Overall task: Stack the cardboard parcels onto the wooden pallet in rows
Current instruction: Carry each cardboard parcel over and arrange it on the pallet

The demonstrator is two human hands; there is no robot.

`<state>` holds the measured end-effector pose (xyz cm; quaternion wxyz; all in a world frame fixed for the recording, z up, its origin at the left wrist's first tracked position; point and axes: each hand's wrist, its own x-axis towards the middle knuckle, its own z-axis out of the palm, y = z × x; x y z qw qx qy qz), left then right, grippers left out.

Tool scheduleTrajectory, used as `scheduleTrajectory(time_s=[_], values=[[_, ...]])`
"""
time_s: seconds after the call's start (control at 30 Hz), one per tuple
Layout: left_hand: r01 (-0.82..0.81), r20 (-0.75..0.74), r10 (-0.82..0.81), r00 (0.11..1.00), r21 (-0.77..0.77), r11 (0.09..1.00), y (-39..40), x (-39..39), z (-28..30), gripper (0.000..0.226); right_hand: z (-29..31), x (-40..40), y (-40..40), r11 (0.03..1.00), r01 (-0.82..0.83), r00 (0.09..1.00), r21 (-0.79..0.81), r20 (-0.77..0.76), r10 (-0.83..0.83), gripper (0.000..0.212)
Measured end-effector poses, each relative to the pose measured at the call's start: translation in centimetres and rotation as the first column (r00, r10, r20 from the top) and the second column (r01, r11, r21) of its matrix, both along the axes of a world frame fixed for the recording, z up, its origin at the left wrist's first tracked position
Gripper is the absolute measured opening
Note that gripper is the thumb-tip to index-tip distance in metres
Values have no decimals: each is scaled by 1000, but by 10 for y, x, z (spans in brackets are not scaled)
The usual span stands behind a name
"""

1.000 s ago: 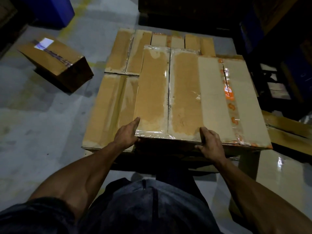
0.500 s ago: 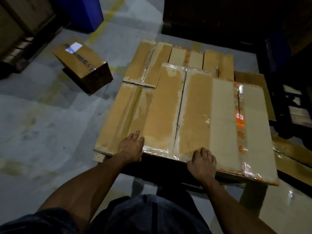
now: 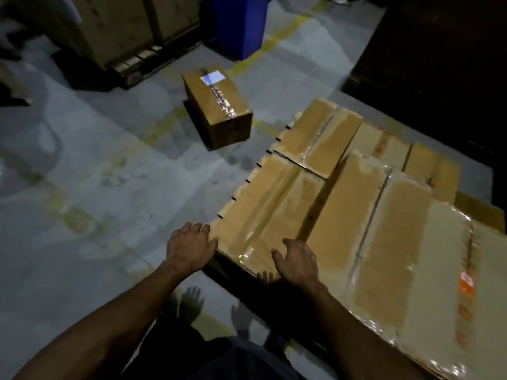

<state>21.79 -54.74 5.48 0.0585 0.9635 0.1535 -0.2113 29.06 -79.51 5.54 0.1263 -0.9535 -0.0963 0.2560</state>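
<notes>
Head view: both hands are open, fingers spread. Left hand (image 3: pixel 190 249) touches the corner of a taped parcel (image 3: pixel 270 212) in the packed rows; right hand (image 3: pixel 297 260) hovers over it. One loose box (image 3: pixel 216 105) (white label on top) sits on the floor (image 3: pixel 96 174), near a blue bin (image 3: pixel 241 26).

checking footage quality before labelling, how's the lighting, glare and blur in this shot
Head view: dim overall, upper right nearly black; glare on the tape of the near parcel and on the label of the loose box; motion blur softens the right parcels; both hands cast finger shadows below.
</notes>
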Motion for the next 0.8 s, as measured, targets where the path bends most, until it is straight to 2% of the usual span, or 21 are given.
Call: scheduleTrajectory(time_s=[0.17,0.27,0.4,0.63,0.8], values=[[-19,15,19,1000,-14,1000,124,-15,-6,75,-4,-9,117,999,-3,1000,-32,-3,3,59],[-10,8,9,1000,24,1000,194,-21,5,71,6,-12,185,999,-1,1000,-42,-18,0,60],[-59,68,58,996,19,998,270,-15,27,79,24,4,261,999,-37,999,-32,-25,36,57],[-51,23,50,998,39,998,360,44,31,56,15,68,348,1000,8,999,-4,-45,-8,57],[-10,-36,12,999,50,999,427,122,12,57,-22,138,408,998,68,989,-10,-131,-69,60]])
